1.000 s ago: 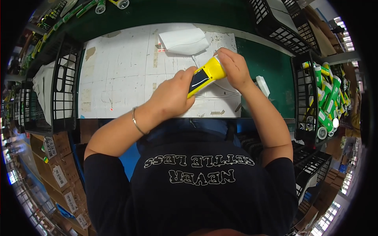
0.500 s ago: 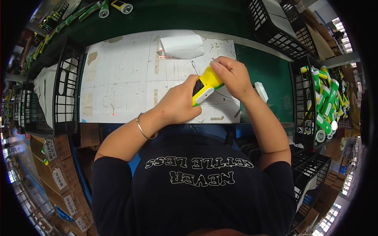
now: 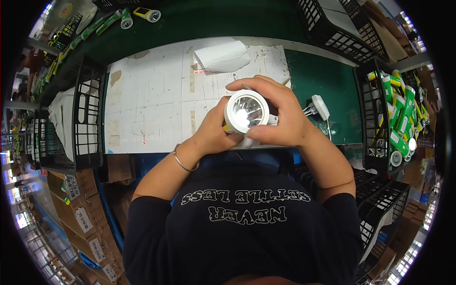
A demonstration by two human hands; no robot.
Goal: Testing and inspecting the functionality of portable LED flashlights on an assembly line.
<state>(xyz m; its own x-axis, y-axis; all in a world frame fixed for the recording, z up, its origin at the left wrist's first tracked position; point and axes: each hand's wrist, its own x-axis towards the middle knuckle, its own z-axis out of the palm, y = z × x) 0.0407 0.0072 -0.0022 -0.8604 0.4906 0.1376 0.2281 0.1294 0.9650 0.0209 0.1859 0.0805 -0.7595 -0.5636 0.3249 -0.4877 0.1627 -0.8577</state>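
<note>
A flashlight (image 3: 246, 112) is between my hands over the near part of the white board, its round white rim and shiny reflector turned up toward me. My left hand (image 3: 212, 127) grips its body from the left, where a bit of yellow casing shows. Around the right side of the lamp head curls my right hand (image 3: 282, 109), the thumb on the near rim and the fingers along the far rim. A thin pointed metal tip sticks out by the right fingers; the rest of it is hidden. To the right lies a white charger block (image 3: 320, 107) with white cables.
A rolled white sheet (image 3: 222, 57) lies on the white board (image 3: 152, 90). Black crates stand at both sides; the right one (image 3: 373, 118) holds several green and yellow flashlights. More flashlights (image 3: 126, 19) lie at the far left of the green table (image 3: 209, 19).
The flashlight has been turned, so its lens faces up instead of its yellow and green side. My right hand has moved from its far end to the lamp head.
</note>
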